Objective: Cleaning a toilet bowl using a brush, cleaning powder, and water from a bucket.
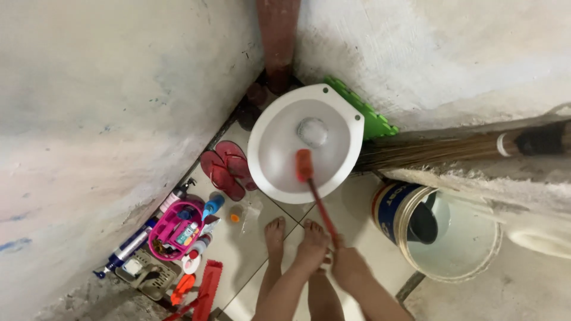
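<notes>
Both hands, left hand (pixel 313 246) and right hand (pixel 347 266), are closed around the red brush (pixel 315 193) handle; its head rests inside the white toilet bowl (pixel 279 148) ahead. A water bucket (pixel 476 249) stands right of them.

Toilet bowl (pixel 285 148) sits centre frame, in the corner where two walls meet, with a pipe (pixel 278 35) behind it at top centre. Brush (pixel 304 165) head lies inside the bowl, its handle running down to both hands, left hand (pixel 311 246) and right hand (pixel 350 266), at bottom centre, just beside each other. Bare feet sit below the bowl. Slippers (pixel 228 169) lie left of the bowl against the wall. Basket of bottles (pixel 173 230) sits lower left. Bucket (pixel 443 232) stands lower right, with a dipper (pixel 423 223) inside. Broom (pixel 464 147) lies right of the bowl, above the bucket.
</notes>
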